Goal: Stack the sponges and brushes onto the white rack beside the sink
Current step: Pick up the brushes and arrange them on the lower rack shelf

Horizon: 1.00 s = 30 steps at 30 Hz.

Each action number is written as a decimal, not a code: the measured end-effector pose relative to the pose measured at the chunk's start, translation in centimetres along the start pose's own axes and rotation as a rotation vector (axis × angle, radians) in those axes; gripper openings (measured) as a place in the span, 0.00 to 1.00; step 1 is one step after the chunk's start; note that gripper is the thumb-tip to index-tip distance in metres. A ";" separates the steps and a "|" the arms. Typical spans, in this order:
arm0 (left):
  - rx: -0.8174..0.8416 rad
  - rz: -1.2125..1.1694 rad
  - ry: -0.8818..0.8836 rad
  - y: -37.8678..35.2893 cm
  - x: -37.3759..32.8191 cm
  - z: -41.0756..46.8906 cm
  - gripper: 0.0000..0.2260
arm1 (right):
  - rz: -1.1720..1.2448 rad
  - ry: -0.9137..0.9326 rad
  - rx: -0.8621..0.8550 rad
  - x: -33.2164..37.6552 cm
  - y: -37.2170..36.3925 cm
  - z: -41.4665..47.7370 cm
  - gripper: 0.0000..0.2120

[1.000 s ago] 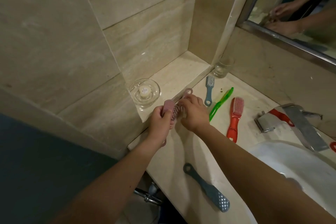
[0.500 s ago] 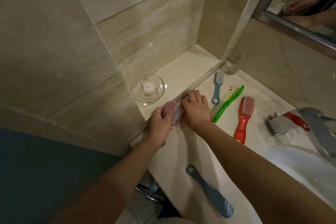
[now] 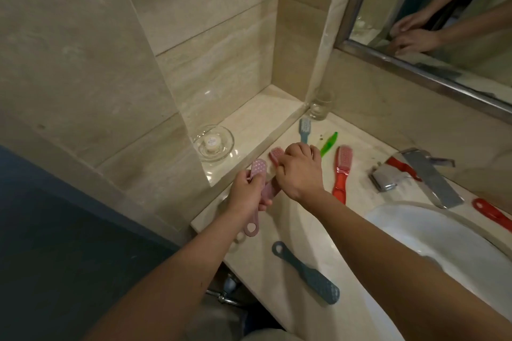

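Observation:
My left hand point(image 3: 248, 192) is closed around a pink brush point(image 3: 258, 168), its dotted back facing up and its loop handle hanging below my fist. My right hand point(image 3: 299, 171) grips a second pink brush point(image 3: 276, 153), whose bristled head pokes out past my fingers at the ledge's edge. On the marble counter lie a small blue brush point(image 3: 304, 128), a green brush point(image 3: 329, 143), a red brush point(image 3: 342, 171) and a grey-blue brush point(image 3: 309, 275). Another red brush point(image 3: 491, 213) lies at the far right. No white rack or sponge shows.
A glass dish point(image 3: 219, 155) holding a small round soap sits on the raised ledge point(image 3: 257, 116). A glass tumbler point(image 3: 320, 105) stands in the corner. The steel faucet point(image 3: 428, 181) and white sink point(image 3: 443, 241) are to the right, beneath a mirror point(image 3: 443, 8).
The two pink brushes, held together before, have come apart. My left hand has drawn one back and down, so its loop handle now shows. The view has shifted a little.

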State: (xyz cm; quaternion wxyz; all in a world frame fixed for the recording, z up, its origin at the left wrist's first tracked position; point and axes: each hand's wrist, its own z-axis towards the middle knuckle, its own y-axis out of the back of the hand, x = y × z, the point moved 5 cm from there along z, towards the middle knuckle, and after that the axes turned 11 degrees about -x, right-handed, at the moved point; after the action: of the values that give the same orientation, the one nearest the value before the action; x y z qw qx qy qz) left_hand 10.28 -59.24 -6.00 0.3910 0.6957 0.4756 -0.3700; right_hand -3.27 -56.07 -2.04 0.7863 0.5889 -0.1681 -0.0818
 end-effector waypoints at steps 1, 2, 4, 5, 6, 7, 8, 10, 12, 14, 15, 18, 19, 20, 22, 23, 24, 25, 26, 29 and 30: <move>0.024 0.014 0.013 -0.5 0.0 -0.7 0.06 | 0.000 -0.013 0.004 -0.4 0.6 -0.6 0.22; 0.057 0.032 0.027 -1.1 0.1 -1.4 0.05 | -0.011 -0.020 0.022 -0.9 1.0 -1.2 0.23; 0.130 0.086 0.052 -2.3 0.2 -3.0 0.05 | -0.040 -0.042 0.053 -2.1 1.8 -2.6 0.20; 0.166 0.119 0.055 -2.9 0.3 -3.9 0.08 | -0.048 -0.065 0.057 -2.8 2.3 -3.3 0.19; 0.207 0.150 0.050 -3.6 0.3 -4.7 0.10 | -0.051 -0.097 0.059 -3.7 2.9 -4.0 0.18; 0.249 0.171 0.036 -4.3 0.1 -5.4 0.11 | -0.055 -0.131 0.061 -4.5 3.5 -4.8 0.18; 0.286 0.179 0.021 -5.2 0.0 -6.2 0.11 | -0.060 -0.160 0.060 -5.3 4.1 -5.5 0.17; 0.343 0.167 0.012 -6.9 -0.1 -7.4 0.08 | -0.048 -0.231 0.031 -7.1 5.2 -7.2 0.16; 0.376 0.132 0.015 -8.8 -0.1 -8.5 0.07 | 0.026 -0.361 -0.072 -9.0 6.3 -8.9 0.16; 0.398 0.109 0.009 -10.7 0.2 -9.5 0.06 | 0.188 -0.552 -0.253 -10.9 7.4 -11.0 0.17; 0.408 0.116 0.004 -11.6 0.3 -9.9 0.05 | 0.304 -0.658 -0.320 -11.8 7.8 -12.2 0.19; 0.444 0.168 -0.013 -14.6 0.7 -11.7 0.10 | 0.688 -0.989 -0.269 -14.2 7.6 -16.0 0.30; 0.466 0.179 -0.012 -15.7 0.9 -12.4 0.11 | 0.764 -1.067 -0.245 -14.9 7.7 -17.2 0.28; 0.496 0.184 -0.011 -16.8 1.1 -13.3 0.11 | 0.799 -1.120 -0.241 -15.5 8.0 -18.5 0.24; 0.571 0.197 -0.022 -18.9 1.4 -15.5 0.09 | 0.823 -1.179 -0.268 -17.0 8.9 -20.8 0.13; 0.615 0.210 -0.032 -19.9 1.5 -16.7 0.09 | 0.843 -1.190 -0.287 -17.7 9.4 -21.9 0.10; 0.661 0.224 -0.039 -20.8 1.7 -18.0 0.08 | 0.866 -1.193 -0.300 -18.3 9.9 -23.0 0.08; 0.702 0.241 -0.042 -21.5 1.8 -19.2 0.09 | 0.883 -1.194 -0.309 -18.9 10.5 -24.0 0.08; 0.738 0.259 -0.045 -22.3 2.0 -20.3 0.10 | 0.887 -1.197 -0.313 -19.5 11.1 -25.1 0.08; 0.848 0.321 -0.075 -24.5 2.7 -23.7 0.11 | 0.897 -1.226 -0.316 -21.7 12.6 -28.6 0.09; 0.882 0.336 -0.080 -25.2 3.0 -24.9 0.11 | 0.903 -1.235 -0.306 -22.6 13.0 -29.9 0.09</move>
State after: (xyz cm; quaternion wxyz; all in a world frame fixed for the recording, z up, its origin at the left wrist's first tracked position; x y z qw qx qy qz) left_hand -9.33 -29.71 -3.05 0.1308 0.8480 0.1385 -0.4946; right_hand -14.43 -18.00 -0.87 0.5799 0.1964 -0.7856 -0.0892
